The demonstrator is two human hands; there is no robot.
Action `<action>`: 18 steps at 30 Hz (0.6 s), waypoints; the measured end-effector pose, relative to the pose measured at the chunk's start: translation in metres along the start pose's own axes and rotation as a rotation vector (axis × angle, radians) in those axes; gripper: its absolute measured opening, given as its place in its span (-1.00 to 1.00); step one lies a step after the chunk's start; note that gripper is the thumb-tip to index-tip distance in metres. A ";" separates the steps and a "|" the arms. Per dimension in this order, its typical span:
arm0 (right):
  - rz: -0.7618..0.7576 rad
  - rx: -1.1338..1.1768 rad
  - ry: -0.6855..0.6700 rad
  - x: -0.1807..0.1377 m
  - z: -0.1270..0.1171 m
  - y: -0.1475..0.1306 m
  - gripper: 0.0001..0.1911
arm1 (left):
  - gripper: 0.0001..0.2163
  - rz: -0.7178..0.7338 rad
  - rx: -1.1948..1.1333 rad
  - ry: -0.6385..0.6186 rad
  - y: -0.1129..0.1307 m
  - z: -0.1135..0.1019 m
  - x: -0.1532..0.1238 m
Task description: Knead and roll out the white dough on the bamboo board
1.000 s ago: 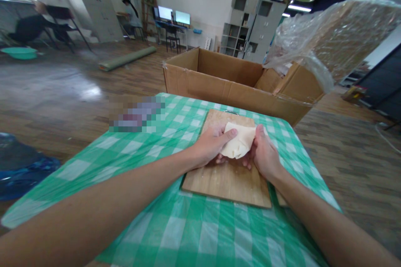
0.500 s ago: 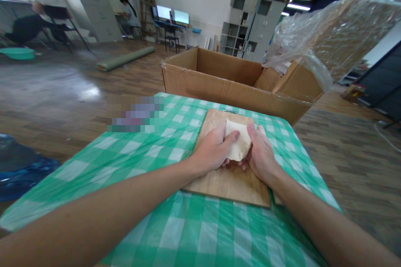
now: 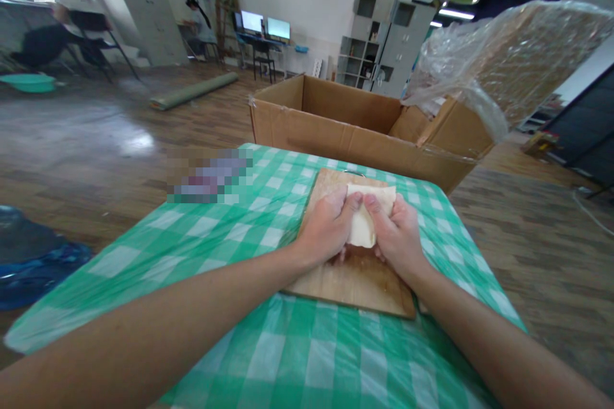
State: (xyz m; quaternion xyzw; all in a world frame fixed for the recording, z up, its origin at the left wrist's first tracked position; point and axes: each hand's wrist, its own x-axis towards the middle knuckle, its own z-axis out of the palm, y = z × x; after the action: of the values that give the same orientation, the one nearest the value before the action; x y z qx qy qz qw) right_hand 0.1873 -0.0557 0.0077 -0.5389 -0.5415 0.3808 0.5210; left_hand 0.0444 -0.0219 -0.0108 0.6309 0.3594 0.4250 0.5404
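Note:
A flattened piece of pale dough (image 3: 362, 230) is held between both hands over a wooden cutting board (image 3: 355, 287). My left hand (image 3: 330, 223) grips its left side, thumb pressed on top and fingers underneath. On the other side my right hand (image 3: 396, 227) holds the dough, its thumb close beside the left thumb near the middle. The dough's upper right corner sticks out past the right thumb. Most fingertips are hidden beneath the dough.
The table wears a green-and-white checked cloth (image 3: 278, 345) under plastic. Beyond its far edge stands a large open cardboard box (image 3: 336, 131) with plastic wrap (image 3: 527, 57). A blurred-out item (image 3: 211, 176) lies at the table's left edge. Two people sit farther back left.
My right thumb has moved left across the dough, close to the left thumb. The dough has shifted in my hands, and its upper right corner now shows.

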 end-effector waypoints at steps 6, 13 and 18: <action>0.005 -0.091 0.009 0.001 0.001 0.005 -0.46 | -0.61 0.001 0.081 -0.010 0.003 0.003 0.000; -0.330 -0.396 0.106 0.005 0.000 0.004 -0.48 | -0.67 0.219 0.344 0.145 0.006 0.001 0.004; -0.200 -0.205 0.081 0.000 -0.002 0.002 -0.49 | -0.57 0.003 0.061 -0.005 0.002 0.003 -0.002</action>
State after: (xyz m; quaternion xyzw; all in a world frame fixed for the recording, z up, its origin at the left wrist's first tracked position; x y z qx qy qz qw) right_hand 0.1894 -0.0559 0.0064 -0.5478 -0.6068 0.2477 0.5201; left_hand 0.0462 -0.0248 -0.0088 0.6486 0.3701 0.4131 0.5213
